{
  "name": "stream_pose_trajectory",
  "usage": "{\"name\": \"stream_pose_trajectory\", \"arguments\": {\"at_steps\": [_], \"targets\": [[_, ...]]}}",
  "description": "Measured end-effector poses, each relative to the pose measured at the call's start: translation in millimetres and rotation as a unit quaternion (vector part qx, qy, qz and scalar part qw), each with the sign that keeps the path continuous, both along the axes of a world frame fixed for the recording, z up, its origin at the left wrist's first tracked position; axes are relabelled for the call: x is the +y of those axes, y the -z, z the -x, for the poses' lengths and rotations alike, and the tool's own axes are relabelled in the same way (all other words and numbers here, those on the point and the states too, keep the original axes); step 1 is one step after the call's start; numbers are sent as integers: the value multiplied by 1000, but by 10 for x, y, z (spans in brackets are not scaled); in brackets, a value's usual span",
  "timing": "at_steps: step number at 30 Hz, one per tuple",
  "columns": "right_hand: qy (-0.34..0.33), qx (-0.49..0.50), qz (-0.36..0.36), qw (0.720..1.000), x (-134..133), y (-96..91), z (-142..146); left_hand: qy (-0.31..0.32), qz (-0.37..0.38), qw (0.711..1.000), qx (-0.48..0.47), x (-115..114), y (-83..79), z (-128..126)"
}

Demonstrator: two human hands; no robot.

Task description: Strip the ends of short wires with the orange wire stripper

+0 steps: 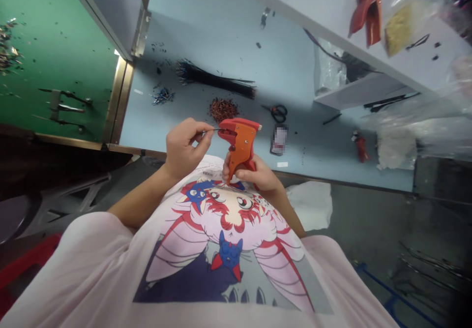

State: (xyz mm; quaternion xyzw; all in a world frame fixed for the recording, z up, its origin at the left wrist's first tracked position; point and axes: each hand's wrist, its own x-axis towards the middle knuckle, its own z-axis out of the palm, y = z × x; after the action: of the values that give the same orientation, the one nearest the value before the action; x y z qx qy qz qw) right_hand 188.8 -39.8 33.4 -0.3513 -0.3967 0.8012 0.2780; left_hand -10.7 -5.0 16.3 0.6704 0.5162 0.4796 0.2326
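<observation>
My right hand point(254, 171) is wrapped round the handles of an orange and red wire stripper point(242, 143), held up in front of my shirt. Between thumb and forefinger of my left hand point(189, 146), a thin dark wire point(217, 130) is pinched, its far end at the stripper's jaws. Whether the jaws grip the wire I cannot tell. Just beyond the tool lies a heap of small copper-brown pieces point(223, 109). Farther back, a bundle of black wires point(217, 79) rests on the pale blue table point(206, 33).
Black-handled scissors point(279, 113) and a phone-like object point(279, 139) lie right of the stripper. A small pile of metal bits point(162, 96) sits to the left. Above the table at right, a shelf point(332, 13) carries a red tool point(368, 11) and plastic bags.
</observation>
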Motion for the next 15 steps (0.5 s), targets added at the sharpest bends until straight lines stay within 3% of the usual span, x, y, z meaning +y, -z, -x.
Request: {"name": "stream_pose_trajectory", "arguments": {"at_steps": [15], "targets": [[1, -24, 21, 999, 1, 18, 8, 10, 6, 1000, -6, 6, -10, -2]]}}
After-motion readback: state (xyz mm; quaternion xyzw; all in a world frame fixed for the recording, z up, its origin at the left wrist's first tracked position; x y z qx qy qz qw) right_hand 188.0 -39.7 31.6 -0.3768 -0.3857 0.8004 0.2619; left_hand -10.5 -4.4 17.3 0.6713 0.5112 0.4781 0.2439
